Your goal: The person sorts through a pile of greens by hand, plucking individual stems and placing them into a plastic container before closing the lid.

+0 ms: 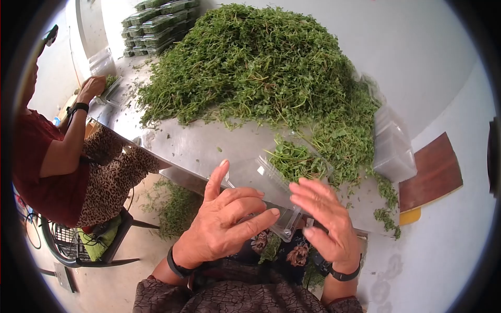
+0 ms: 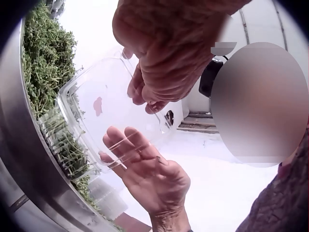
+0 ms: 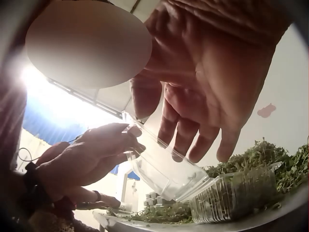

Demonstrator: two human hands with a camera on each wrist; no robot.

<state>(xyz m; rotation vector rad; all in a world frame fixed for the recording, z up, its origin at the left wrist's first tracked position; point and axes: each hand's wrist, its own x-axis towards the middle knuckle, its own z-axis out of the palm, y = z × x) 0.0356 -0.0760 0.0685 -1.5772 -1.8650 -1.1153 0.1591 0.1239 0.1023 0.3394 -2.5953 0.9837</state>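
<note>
A hinged clear plastic box (image 3: 231, 193) stands near the table's front edge, its base filled with leafy green sprigs (image 1: 295, 159). Its clear lid (image 2: 104, 89) is tilted up toward the wearer. My left hand (image 1: 222, 224) pinches the lid's edge near a corner, with one finger stretched outward. Across the lid, my right hand (image 1: 331, 224) has its fingers straight and the palm turned toward the plastic. In the right wrist view those right fingers overlap the lid, beside the filled base.
A large heap of greens (image 1: 255, 68) covers the back of the metal table (image 1: 182, 143). Filled boxes (image 1: 156, 28) are stacked at the back left; nested clear boxes (image 1: 394, 146) stand at right, near a brown board (image 1: 433, 175). Another person (image 1: 57, 151) sits at left, handling greens.
</note>
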